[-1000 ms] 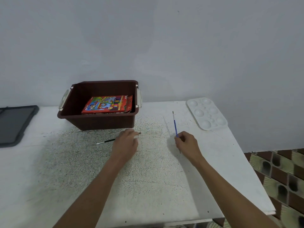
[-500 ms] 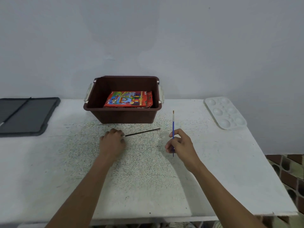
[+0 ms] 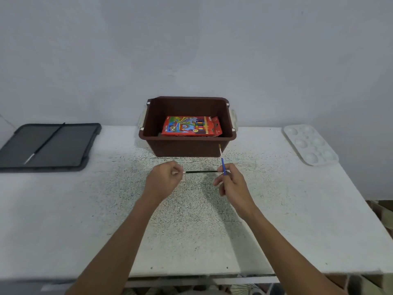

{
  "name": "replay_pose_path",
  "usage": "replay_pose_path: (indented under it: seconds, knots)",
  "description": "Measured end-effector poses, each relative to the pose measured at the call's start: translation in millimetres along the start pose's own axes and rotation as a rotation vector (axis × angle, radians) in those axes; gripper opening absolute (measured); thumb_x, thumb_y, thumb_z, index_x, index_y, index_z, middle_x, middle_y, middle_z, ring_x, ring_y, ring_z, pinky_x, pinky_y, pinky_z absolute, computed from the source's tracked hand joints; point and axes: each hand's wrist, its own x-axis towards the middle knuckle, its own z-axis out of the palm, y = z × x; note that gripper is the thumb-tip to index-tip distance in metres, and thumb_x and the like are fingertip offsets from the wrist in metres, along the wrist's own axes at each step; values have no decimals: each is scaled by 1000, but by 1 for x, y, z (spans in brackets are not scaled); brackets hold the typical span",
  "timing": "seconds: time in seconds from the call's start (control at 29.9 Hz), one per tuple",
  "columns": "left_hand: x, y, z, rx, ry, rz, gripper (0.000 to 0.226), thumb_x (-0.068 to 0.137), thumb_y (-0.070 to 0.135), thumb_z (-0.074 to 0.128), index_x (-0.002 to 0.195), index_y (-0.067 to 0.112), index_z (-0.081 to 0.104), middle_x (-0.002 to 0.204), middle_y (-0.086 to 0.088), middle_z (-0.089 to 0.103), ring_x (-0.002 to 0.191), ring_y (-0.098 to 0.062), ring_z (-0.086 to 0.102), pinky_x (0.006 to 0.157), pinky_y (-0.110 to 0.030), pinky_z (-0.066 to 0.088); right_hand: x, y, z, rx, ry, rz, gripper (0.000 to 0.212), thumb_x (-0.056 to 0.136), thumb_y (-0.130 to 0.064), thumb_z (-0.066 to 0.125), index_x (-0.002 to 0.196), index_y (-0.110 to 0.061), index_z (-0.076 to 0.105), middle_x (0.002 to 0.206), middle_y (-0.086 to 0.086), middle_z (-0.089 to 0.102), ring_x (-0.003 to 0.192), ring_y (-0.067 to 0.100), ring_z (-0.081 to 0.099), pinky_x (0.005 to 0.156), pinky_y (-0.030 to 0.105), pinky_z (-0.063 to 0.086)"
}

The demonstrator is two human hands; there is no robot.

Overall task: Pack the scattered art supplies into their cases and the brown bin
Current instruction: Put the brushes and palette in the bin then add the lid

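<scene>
My left hand (image 3: 164,180) pinches one end of a thin black paintbrush (image 3: 201,172), which points level to the right above the table. My right hand (image 3: 232,184) pinches a blue-handled paintbrush (image 3: 222,161) held nearly upright, its bristles up in front of the bin. The black brush's far end reaches my right fingers. The brown bin (image 3: 187,145) stands just behind both hands and holds a red box of coloured pencils (image 3: 191,125).
An open dark grey case (image 3: 70,145) lies at the far left with another black brush (image 3: 43,143) inside. A white paint palette (image 3: 310,143) sits at the far right near the wall. The white speckled table (image 3: 191,220) ends close below my arms.
My left hand lifted the black brush off the table and turned it level. My right hand brought the blue brush leftward to meet it. The view shifted, centring the bin.
</scene>
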Motion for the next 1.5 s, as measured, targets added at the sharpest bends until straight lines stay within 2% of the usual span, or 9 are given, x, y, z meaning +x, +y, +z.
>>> replay_pose_path:
  seconds: [0.17, 0.33, 0.4, 0.5, 0.63, 0.84, 0.94, 1.2, 1.5]
  knots:
    - [-3, 26, -32, -343, 61, 32, 3, 86, 16, 72, 87, 17, 70, 85, 9, 71, 77, -1, 63, 71, -11, 48, -1, 1, 20, -167, 66, -173, 19, 104, -21, 42, 89, -14, 52, 76, 8, 64, 58, 21, 49, 56, 40, 41]
    - [-1, 46, -51, -467, -28, 29, 4, 86, 16, 72, 90, 17, 71, 87, 4, 71, 82, -6, 65, 75, -13, 50, -3, -3, 37, -264, 34, -263, 17, 103, -22, 45, 95, -19, 59, 83, 8, 66, 68, 21, 58, 63, 40, 46]
    - [-1, 49, -53, -508, -57, 27, 5, 86, 16, 72, 91, 18, 72, 88, 2, 72, 83, -7, 66, 78, -15, 51, -4, -3, 40, -246, -20, -241, 18, 103, -20, 43, 96, -25, 59, 93, 6, 69, 83, 26, 66, 77, 46, 51]
    - [0, 51, -55, -597, -56, -35, 4, 87, 15, 71, 90, 17, 72, 87, 1, 73, 81, -5, 66, 72, -13, 50, -9, -4, 44, -139, -119, -162, 19, 104, -14, 41, 101, -22, 58, 101, 0, 71, 89, 15, 71, 86, 46, 56]
    - [1, 50, -55, -651, -66, -124, 10, 88, 18, 70, 96, 11, 72, 87, -8, 73, 79, -14, 71, 64, -13, 48, -17, -4, 50, -26, -204, -94, 17, 104, -12, 41, 106, -17, 57, 100, 2, 73, 87, 22, 72, 83, 40, 56]
    - [-1, 44, -54, -692, -117, -195, 7, 87, 18, 71, 94, 15, 71, 88, -7, 74, 84, -19, 72, 83, -33, 56, -23, -8, 57, 101, -288, -10, 15, 102, -3, 44, 113, -1, 54, 93, 16, 72, 75, 25, 68, 79, 46, 59]
    - [0, 40, -56, -682, -155, -188, 7, 88, 20, 71, 94, 18, 73, 87, -1, 74, 84, -12, 71, 84, -32, 56, -23, -13, 58, 113, -335, 14, 15, 102, -3, 45, 113, -1, 56, 93, 17, 72, 77, 26, 68, 80, 51, 58]
    - [5, 30, -79, -606, -246, -142, 5, 91, 23, 66, 92, 21, 70, 97, -5, 73, 82, -6, 67, 78, -22, 53, -13, -41, 69, 92, -555, 95, 21, 103, -15, 47, 116, -2, 57, 104, 14, 73, 96, 32, 71, 80, 38, 59]
    - [0, -22, -117, -749, -80, -258, 22, 95, 30, 59, 107, 13, 68, 94, 0, 69, 82, -10, 65, 80, -27, 53, -4, -55, 133, 97, -577, 96, 18, 104, -8, 40, 107, -1, 56, 99, 19, 72, 86, 30, 70, 87, 46, 55]
